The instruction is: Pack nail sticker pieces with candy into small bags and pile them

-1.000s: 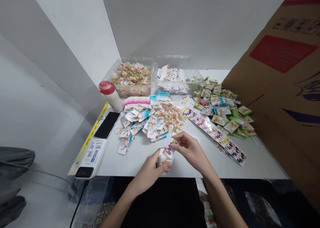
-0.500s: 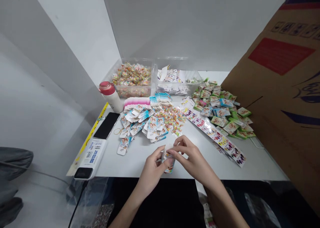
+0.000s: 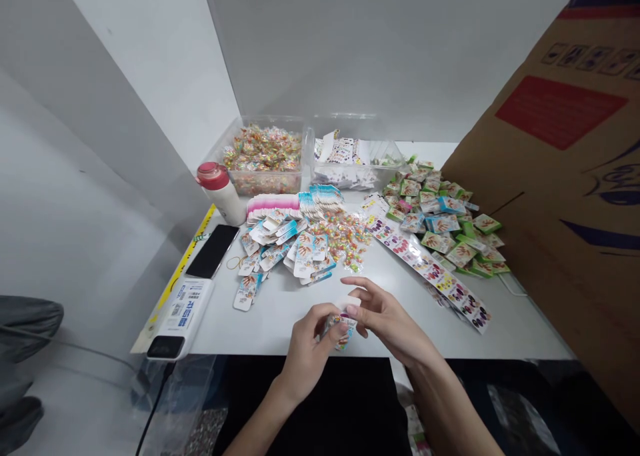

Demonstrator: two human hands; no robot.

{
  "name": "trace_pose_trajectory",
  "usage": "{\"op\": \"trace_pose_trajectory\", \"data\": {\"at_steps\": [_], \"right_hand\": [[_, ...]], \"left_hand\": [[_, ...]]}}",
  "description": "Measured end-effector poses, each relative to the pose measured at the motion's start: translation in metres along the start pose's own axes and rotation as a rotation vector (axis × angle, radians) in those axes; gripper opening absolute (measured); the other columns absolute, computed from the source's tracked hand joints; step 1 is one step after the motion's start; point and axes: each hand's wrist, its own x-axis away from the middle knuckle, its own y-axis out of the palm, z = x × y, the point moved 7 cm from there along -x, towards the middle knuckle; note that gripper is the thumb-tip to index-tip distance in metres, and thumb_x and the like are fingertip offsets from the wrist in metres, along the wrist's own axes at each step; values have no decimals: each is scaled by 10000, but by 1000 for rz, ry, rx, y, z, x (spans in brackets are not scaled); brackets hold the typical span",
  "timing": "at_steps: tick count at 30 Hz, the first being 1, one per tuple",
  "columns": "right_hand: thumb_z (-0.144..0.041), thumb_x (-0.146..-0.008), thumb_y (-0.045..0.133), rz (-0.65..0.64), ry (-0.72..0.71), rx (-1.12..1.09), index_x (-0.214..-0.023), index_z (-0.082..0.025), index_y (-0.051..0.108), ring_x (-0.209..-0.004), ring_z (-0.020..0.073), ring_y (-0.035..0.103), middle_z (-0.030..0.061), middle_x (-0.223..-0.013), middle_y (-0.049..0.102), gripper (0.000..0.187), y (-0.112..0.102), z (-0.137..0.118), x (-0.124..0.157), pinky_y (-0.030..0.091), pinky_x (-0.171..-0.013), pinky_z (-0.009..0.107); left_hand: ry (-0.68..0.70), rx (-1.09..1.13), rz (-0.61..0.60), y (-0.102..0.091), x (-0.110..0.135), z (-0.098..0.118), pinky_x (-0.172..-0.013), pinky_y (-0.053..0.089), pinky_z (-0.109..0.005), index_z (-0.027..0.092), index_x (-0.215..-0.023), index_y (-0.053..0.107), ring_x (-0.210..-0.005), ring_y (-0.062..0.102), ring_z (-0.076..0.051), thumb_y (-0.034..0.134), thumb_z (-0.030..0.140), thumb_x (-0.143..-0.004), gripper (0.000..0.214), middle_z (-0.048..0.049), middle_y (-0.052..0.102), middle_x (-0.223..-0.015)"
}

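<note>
My left hand [image 3: 307,346] and my right hand [image 3: 387,319] meet at the near edge of the white table [image 3: 280,313]. Together they pinch a small printed card packet [image 3: 341,324] with colourful bits in it. Fingers of both hands are closed on it, the right index finger sticking out a little. Just beyond lies a heap of blue and white cards [image 3: 285,243] and a scatter of small colourful pieces [image 3: 345,236].
Two clear tubs stand at the back, one with colourful pieces [image 3: 263,153], one with sheets [image 3: 350,156]. A red-capped bottle [image 3: 220,191], a black phone [image 3: 214,249] and a white device [image 3: 183,313] sit left. Green packets [image 3: 445,209], a sticker strip [image 3: 430,269] and a cardboard box [image 3: 565,176] lie right.
Both hands have drawn the packet down toward the table's near edge. The loose piece the right hand held above the card is now pressed against it.
</note>
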Motion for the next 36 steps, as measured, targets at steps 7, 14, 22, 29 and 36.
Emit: {"op": "trace_pose_trajectory", "data": {"at_steps": [7,14,22,29,36], "right_hand": [[-360,-852,662,-4,-148,231,-824,-195,746,-734,129,548,44,-859,646,188,4,-13,2,426,-645,256],[-330,-738,764,40,-44,216,-787,-179,733,-743,149,582,20,-775,646,162,-2,-5,-3,457,-696,274],[-328,-741,755,13,-83,272,-740,-184,717,-716,138,554,17,-788,597,149,-1,-9,-2,453,-660,267],[-333,-747,760,1,-56,198,-759,-192,729,-754,140,559,8,-785,560,144,0,-6,4,448,-689,265],[-357,-832,686,-75,-98,178,-902,-250,764,-830,143,555,19,-875,543,149,12,-8,13,452,-741,273]], "left_hand": [[-67,107,18,1,-5,-1,-557,547,-238,193,-924,594,-689,603,-130,661,351,-844,189,1,618,-842],[-94,88,57,2,-1,-4,-535,533,-206,186,-897,560,-642,600,-109,713,341,-797,240,19,605,-788],[-178,255,40,5,1,-6,-474,528,-203,233,-1018,442,-579,630,-115,713,340,-799,364,44,611,-775],[-187,296,-7,8,3,-6,-442,520,-208,208,-1067,482,-555,587,-114,685,365,-821,356,23,608,-740],[-130,190,66,1,4,-3,-490,545,-200,212,-1013,568,-663,626,-127,670,364,-830,259,0,630,-837]]}}
